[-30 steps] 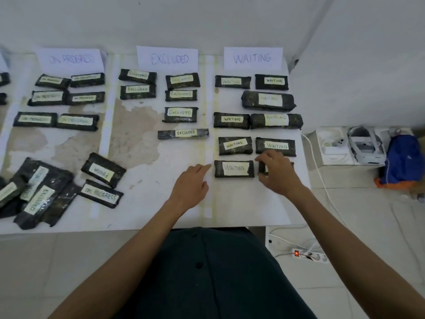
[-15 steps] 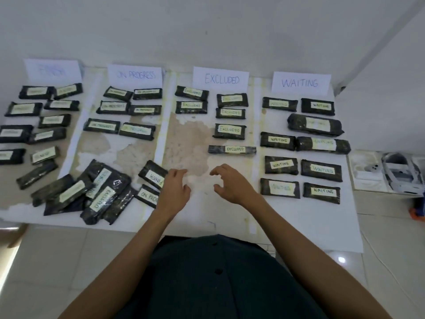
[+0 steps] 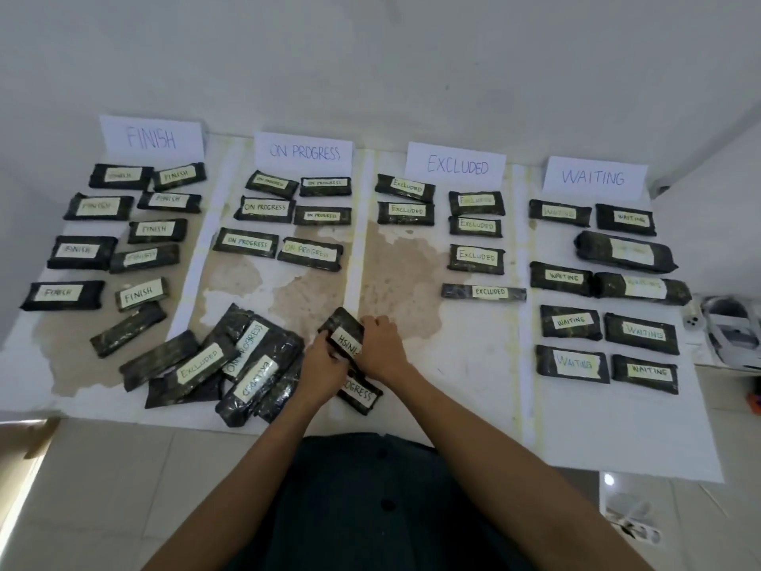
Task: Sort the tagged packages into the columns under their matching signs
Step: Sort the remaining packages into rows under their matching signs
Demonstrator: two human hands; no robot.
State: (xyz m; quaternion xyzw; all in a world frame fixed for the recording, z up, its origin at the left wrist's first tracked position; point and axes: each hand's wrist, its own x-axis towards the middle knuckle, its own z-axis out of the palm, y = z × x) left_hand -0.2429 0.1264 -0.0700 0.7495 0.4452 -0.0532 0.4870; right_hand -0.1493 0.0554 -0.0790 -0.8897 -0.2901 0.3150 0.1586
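Holding the FINISH package (image 3: 345, 335) between them — left hand (image 3: 323, 366), right hand (image 3: 382, 350).

We're in a bare, makeshift workroom here, nothing like a proper warehouse: blank white wall (image 3: 370, 55) behind, pale floor tiles (image 3: 82, 488) below, a worn, stained table (image 3: 473, 385) patched with paper strips, handwritten paper signs (image 3: 151, 138) propped along its back edge, a white headset (image 3: 729, 331) parked off right.

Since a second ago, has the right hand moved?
Yes. The right hand went left, out of the column under the WAITING sign, and now grips the FINISH-tagged package by the left edge of the column under the EXCLUDED sign.
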